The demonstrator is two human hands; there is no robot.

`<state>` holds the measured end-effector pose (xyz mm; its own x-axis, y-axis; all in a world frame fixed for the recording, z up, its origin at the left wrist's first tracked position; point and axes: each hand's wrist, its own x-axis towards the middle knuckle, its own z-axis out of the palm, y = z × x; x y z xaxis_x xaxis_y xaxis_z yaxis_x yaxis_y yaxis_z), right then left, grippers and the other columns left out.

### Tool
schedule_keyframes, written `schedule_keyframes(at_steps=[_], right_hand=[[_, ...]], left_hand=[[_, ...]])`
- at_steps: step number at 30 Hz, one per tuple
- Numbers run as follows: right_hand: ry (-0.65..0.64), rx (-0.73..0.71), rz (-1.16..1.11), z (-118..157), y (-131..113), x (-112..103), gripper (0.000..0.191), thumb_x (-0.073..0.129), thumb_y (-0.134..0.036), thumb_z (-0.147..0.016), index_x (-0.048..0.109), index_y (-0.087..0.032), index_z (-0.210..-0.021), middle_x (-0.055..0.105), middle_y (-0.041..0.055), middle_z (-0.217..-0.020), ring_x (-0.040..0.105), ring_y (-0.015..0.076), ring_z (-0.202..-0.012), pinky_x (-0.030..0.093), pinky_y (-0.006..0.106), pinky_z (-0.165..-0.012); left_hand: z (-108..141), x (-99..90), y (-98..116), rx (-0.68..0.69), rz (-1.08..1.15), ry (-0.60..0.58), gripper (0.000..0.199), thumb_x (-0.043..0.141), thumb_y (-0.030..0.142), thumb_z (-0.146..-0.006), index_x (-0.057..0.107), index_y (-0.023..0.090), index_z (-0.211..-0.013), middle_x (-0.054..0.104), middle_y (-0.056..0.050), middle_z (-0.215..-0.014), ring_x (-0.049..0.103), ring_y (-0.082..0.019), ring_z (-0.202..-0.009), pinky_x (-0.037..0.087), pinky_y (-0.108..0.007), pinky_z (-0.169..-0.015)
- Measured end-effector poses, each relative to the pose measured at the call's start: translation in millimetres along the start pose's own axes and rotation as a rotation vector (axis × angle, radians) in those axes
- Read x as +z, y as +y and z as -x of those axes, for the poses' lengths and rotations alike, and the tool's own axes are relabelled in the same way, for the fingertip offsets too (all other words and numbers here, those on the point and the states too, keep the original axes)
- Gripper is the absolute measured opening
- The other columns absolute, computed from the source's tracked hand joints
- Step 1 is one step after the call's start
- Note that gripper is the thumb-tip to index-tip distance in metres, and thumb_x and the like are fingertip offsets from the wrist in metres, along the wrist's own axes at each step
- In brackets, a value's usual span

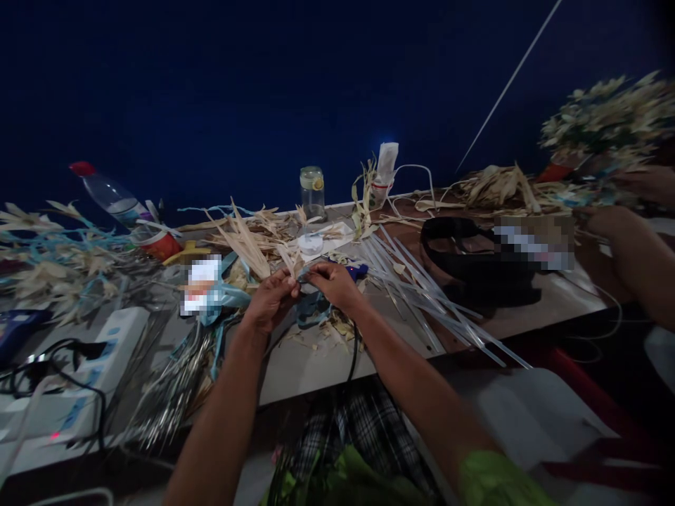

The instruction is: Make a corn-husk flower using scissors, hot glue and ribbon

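Far left of the left fingers (291,283), apparently assembled already: dry-leaf flowers (74,261) with light blue strips (113,242). Nearer, left of the same fingers, on the desk (295,369): a bundle of thin wires (179,379), seemingly unused. Just beyond the left fingers: dry leaves (242,247), loose and unworked by the look. Between these fingers and the right fingers (321,273): a small bluish piece (302,273), by all signs only partly worked; too blurred to judge the remaining work. Closed on it from both sides, thumb against forefinger left and right, with hardly any gap. Just right of the right fingers: a blue tool (359,270), apparently not held. Farther right: clear rods (422,288), lying loose; well beyond, another bunch of leaf flowers (601,119), seemingly complete.
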<state>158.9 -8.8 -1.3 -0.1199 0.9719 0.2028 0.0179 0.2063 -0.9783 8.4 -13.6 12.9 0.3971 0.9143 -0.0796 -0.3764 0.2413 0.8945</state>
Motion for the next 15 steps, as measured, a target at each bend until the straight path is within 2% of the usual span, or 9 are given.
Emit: schedule_keyframes(at_steps=[4,8,13,15], right_hand=[[-0.025,0.032,0.047,0.0,1.6,-1.2,0.016,0.059,-0.029,-0.069,0.058,-0.015,-0.061,0.051,-0.0037,-0.055,0.043,0.0084,-0.054,0.035,0.022,-0.055],[0.013,0.047,0.105,0.0,3.2,-2.3,0.023,0.060,-0.031,-0.068,0.052,-0.016,-0.051,0.041,-0.0054,-0.047,0.036,0.0072,-0.048,0.032,0.022,-0.050],[-0.025,0.030,0.077,-1.2,4.8,-3.8,0.013,0.058,-0.026,-0.067,0.061,-0.016,-0.060,0.056,-0.0018,-0.056,0.048,0.0100,-0.056,0.039,0.023,-0.057],[-0.052,0.028,0.079,-1.3,3.8,-4.8,0.012,0.058,-0.026,-0.067,0.063,-0.016,-0.062,0.059,-0.0010,-0.059,0.050,0.0106,-0.057,0.039,0.023,-0.057]], left_hand=[[0.1,-1.1,0.3,-0.019,-0.006,0.010,0.028,0.070,0.028,-0.066,0.052,0.014,-0.082,0.048,0.005,-0.052,0.032,-0.001,-0.039,0.020,-0.013,-0.037],[0.7,-1.7,0.5,-0.045,-0.022,-0.004,0.027,0.070,0.030,-0.065,0.054,0.014,-0.079,0.047,0.005,-0.052,0.028,-0.001,-0.037,0.015,-0.014,-0.035],[-0.2,-2.8,0.0,-0.084,-0.034,-0.020,0.025,0.072,0.030,-0.063,0.055,0.013,-0.071,0.046,0.004,-0.050,0.037,-0.004,-0.042,0.027,-0.015,-0.040],[-1.4,-4.2,-0.9,-0.101,-0.035,-0.017,0.025,0.073,0.029,-0.061,0.055,0.012,-0.070,0.046,0.004,-0.050,0.039,-0.004,-0.043,0.028,-0.015,-0.040]])
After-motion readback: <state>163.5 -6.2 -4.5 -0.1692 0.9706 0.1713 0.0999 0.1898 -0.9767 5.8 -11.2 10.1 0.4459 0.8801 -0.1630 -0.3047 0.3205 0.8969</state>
